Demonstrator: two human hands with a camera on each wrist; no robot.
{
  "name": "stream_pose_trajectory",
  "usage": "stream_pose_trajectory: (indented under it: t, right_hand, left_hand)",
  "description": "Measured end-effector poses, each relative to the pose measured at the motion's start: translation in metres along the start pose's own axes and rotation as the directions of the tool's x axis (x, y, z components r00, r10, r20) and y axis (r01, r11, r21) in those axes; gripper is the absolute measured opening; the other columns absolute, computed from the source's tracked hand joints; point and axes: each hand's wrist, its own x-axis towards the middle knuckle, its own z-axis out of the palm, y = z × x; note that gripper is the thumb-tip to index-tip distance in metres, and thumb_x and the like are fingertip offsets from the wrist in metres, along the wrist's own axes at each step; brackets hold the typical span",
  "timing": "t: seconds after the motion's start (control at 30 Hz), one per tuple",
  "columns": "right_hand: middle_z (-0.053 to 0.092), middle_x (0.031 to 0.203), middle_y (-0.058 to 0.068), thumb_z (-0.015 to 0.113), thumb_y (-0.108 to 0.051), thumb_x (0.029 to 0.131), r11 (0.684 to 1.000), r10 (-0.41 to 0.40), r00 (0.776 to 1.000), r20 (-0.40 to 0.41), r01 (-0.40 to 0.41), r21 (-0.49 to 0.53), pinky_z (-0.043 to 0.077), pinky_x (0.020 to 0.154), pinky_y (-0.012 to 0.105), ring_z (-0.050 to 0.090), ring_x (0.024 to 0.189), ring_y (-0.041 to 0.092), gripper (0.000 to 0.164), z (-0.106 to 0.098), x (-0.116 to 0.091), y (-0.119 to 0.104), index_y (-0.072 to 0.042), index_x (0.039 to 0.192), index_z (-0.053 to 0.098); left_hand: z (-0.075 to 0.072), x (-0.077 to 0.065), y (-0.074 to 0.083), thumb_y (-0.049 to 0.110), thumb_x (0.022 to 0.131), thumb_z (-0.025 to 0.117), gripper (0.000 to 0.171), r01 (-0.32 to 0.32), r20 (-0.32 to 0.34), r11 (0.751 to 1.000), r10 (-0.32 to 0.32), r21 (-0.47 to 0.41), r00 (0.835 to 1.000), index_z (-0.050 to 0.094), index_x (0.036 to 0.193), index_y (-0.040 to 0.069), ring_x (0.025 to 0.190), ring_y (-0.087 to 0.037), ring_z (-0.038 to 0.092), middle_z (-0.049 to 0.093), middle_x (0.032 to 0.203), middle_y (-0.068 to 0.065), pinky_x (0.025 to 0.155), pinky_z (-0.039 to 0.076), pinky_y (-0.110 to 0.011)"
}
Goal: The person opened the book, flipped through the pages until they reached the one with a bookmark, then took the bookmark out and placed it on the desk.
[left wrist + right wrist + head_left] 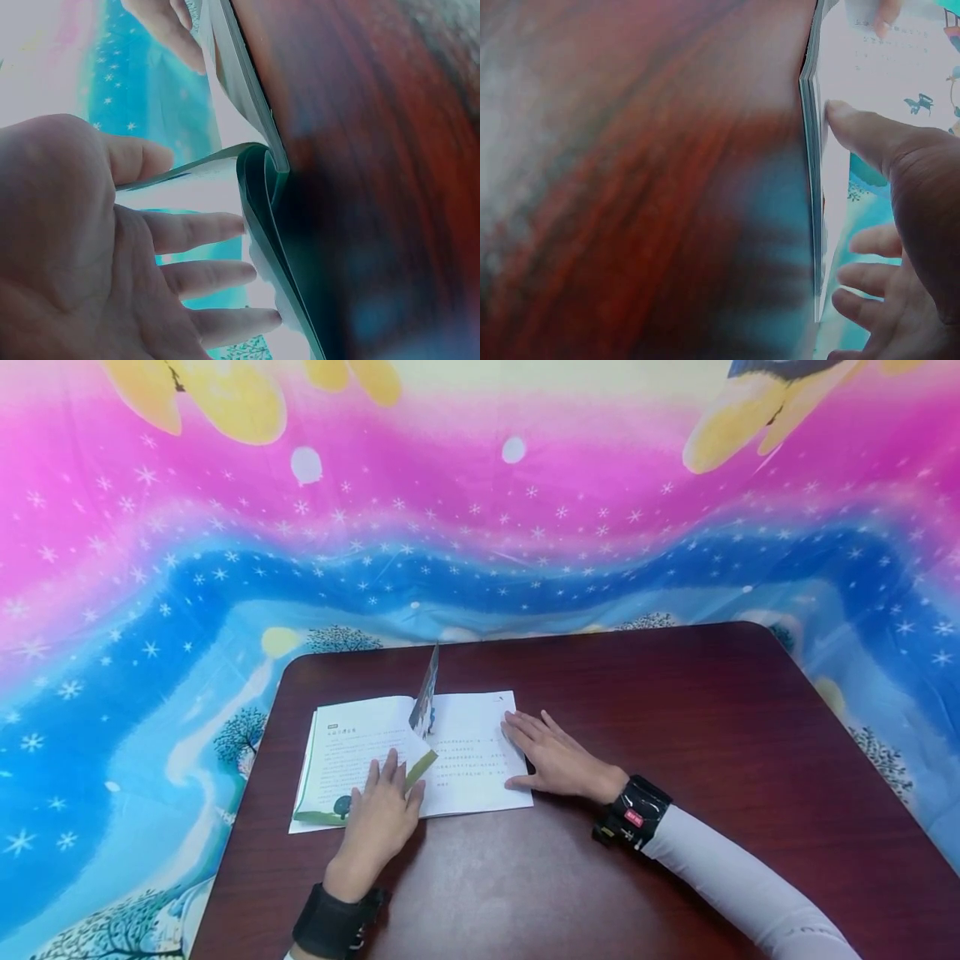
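Observation:
An open book (pixel 480 777) lies on the table, printed text on both sides. One page (pixel 426 697) stands up from the spine, its lower corner bending toward my left hand (pixel 381 818). That hand has its fingers spread and straight on the left page (pixel 348 760). In the left wrist view the raised page (pixel 199 166) passes between the thumb (pixel 139 159) and the other fingers. At the outer edge of the right page, my right hand (pixel 566 764) rests with fingers extended. Its thumb (pixel 862 127) touches the page near the edge in the right wrist view.
The dark reddish-brown table (pixel 600 877) has rounded far corners. Behind it hangs a pink and blue cloth (pixel 480 527) printed with snowflakes and trees. Black bands with small devices sit on the left wrist (pixel 333 922) and right wrist (pixel 637 810).

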Motion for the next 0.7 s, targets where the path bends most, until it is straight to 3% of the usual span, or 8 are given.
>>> stream_pose_trajectory:
  t: [0.1, 0.33, 0.53, 0.7]
  right_hand:
    - [0.029, 0.161, 0.012, 0.062, -0.064, 0.082, 1.0, -0.019, 1.0, 0.002, 0.019, 0.005, 0.012, 0.117, 0.058, 0.025, 0.147, 0.026, 0.097, 0.001, -0.002, 0.0, -0.006, 0.154, 0.034]
    - [0.031, 0.161, 0.011, 0.064, -0.063, 0.081, 0.997, -0.068, 0.998, 0.005, 0.068, 0.027, 0.014, 0.116, 0.061, 0.026, 0.147, 0.025, 0.096, -0.001, -0.004, -0.001, -0.007, 0.154, 0.035]
    - [0.031, 0.161, 0.01, 0.062, -0.064, 0.081, 0.998, -0.056, 0.998, 0.032, 0.056, 0.014, 0.013, 0.116, 0.06, 0.026, 0.147, 0.023, 0.095, -0.001, -0.003, -0.001, -0.008, 0.154, 0.036]
    - [0.031, 0.161, 0.009, 0.06, -0.066, 0.081, 0.999, -0.048, 0.998, 0.045, 0.048, 0.001, 0.013, 0.116, 0.06, 0.027, 0.147, 0.023, 0.094, 0.0, -0.003, 0.0, -0.01, 0.153, 0.037]
  left_hand:
    - [0.0, 0.0, -0.002, 0.044, 0.1, 0.041, 0.066, 0.008, -0.013, 1.0, -0.008, -0.018, 1.0, 0.047, 0.143, -0.006, 0.143, -0.046, 0.026, 0.032, 0.157, -0.022, 0.102, 0.029, -0.073]
    - [-0.003, 0.001, -0.009, 0.033, 0.097, 0.051, 0.067, 0.032, -0.112, 0.994, -0.044, -0.108, 0.993, 0.041, 0.141, -0.016, 0.135, -0.05, 0.037, 0.039, 0.15, -0.031, 0.099, 0.039, -0.065]
    - [-0.007, 0.0, -0.013, 0.028, 0.094, 0.056, 0.074, 0.054, -0.158, 0.986, -0.08, -0.16, 0.984, 0.03, 0.145, -0.019, 0.129, -0.053, 0.041, 0.039, 0.143, -0.04, 0.097, 0.044, -0.061]
    - [-0.008, 0.001, -0.016, 0.02, 0.089, 0.063, 0.077, 0.042, -0.212, 0.982, -0.081, -0.184, 0.974, 0.027, 0.146, -0.018, 0.131, -0.053, 0.039, 0.036, 0.146, -0.039, 0.099, 0.042, -0.06]
